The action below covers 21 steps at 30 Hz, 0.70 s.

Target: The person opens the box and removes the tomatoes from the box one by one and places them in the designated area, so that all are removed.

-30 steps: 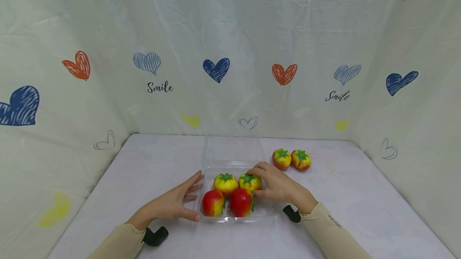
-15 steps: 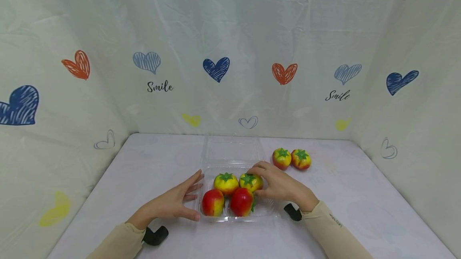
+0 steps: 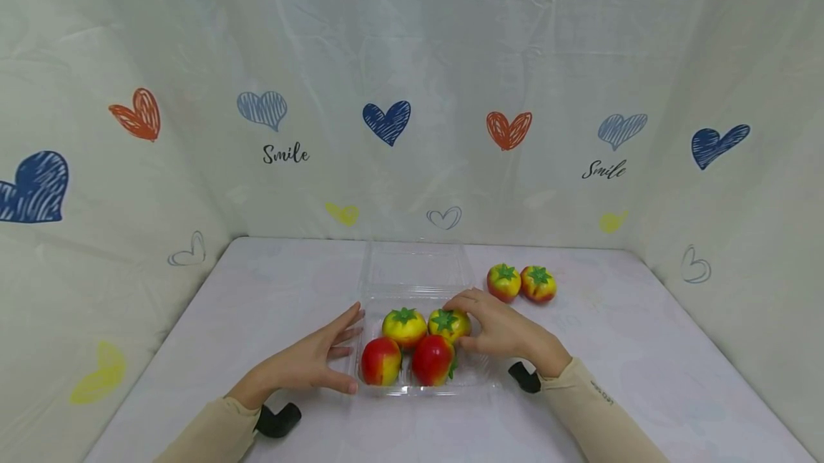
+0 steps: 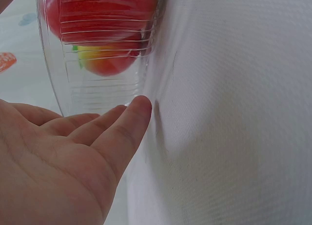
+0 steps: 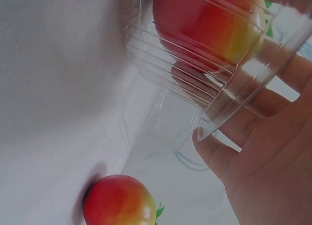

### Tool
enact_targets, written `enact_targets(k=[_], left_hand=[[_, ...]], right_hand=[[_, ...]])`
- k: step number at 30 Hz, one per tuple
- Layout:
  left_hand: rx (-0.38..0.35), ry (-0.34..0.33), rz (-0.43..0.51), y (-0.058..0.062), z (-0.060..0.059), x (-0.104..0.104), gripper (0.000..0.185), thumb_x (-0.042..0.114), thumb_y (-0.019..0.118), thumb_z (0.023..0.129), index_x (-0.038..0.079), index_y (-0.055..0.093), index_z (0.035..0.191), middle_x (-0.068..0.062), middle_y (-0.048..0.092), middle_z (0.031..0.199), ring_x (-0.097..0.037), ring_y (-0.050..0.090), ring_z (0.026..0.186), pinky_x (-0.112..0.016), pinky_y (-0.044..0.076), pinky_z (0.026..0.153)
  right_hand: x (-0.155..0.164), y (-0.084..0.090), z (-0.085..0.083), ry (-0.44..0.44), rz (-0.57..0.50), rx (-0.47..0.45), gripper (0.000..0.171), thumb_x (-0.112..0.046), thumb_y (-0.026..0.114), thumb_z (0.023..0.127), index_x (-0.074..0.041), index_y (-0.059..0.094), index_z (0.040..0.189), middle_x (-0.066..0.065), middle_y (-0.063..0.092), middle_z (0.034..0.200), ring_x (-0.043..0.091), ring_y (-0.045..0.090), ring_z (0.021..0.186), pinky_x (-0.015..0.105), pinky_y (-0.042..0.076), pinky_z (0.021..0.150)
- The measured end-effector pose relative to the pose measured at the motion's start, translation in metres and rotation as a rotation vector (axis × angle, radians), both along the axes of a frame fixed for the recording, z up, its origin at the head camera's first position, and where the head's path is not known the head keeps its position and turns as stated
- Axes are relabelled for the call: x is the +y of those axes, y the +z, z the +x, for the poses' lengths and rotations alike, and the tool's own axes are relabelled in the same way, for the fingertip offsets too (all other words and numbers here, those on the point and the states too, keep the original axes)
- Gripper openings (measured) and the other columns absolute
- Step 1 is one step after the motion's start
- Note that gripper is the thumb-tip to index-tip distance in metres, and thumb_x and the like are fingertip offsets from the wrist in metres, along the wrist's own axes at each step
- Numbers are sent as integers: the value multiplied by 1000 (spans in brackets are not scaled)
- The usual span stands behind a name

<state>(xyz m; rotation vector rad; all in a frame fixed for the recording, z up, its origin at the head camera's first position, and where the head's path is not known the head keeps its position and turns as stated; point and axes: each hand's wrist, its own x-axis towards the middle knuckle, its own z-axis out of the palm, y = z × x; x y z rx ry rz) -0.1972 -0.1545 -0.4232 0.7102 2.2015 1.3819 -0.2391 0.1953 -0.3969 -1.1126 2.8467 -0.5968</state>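
A clear plastic clamshell box (image 3: 475, 371) lies unfolded on the table, its lid (image 3: 415, 264) laid back. Several red-and-yellow fruits with green leafy tops sit inside: two with tops upward at the back, two on their sides in front, such as the front left fruit (image 3: 380, 361). My right hand (image 3: 508, 334) reaches over the box's right side, fingers and thumb curled round the back right fruit (image 3: 444, 327). Along the left wall, my left hand (image 3: 312, 361) has straight, spread fingers; its fingertips (image 4: 141, 104) are close to the wall, contact unclear.
Two more such fruits stand side by side behind the right hand, a left one (image 3: 503, 283) and a right one (image 3: 538, 285). A white cloth covers the table (image 3: 257, 291). Curtains (image 3: 309, 55) printed with hearts enclose its back and sides.
The right hand and the fruit in it have shifted very slightly to the right. My left hand, the box and the other fruits look unmoved.
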Motion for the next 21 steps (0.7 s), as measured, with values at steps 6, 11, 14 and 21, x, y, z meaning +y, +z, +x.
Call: enact_targets(k=[6, 11, 14, 21], left_hand=[[-12, -1, 1, 1, 0, 0, 112, 26, 79, 79, 9, -2, 154, -17, 10, 159, -35, 30, 138, -42, 39, 105], [-13, -2, 1, 0, 0, 1, 112, 26, 79, 79, 9, -2, 154, -18, 10, 158, -36, 31, 138, -43, 39, 104], [-15, 0, 1, 0, 1, 1, 112, 26, 80, 78, 9, -2, 154, -18, 10, 158, -37, 31, 138, -43, 39, 104], [-27, 10, -1, 0, 1, 0, 112, 27, 80, 78, 10, -2, 154, -17, 10, 158, -38, 32, 137, -45, 39, 105]], right_hand=[[0, 1, 0, -16, 0, -21, 44, -21, 71, 79, -21, 60, 121, -10, 56, 120, 11, 48, 113, 37, 45, 100], [1, 3, 1, -32, -11, -22, 46, -21, 73, 78, -21, 60, 122, -12, 56, 121, 11, 49, 115, 37, 46, 101], [2, 4, 1, -33, -20, -7, 46, -21, 74, 78, -21, 60, 122, -13, 56, 121, 11, 49, 116, 38, 45, 102], [7, 7, 1, -39, -28, 13, 45, -22, 72, 80, -21, 59, 123, -13, 56, 122, 12, 51, 116, 39, 45, 101]])
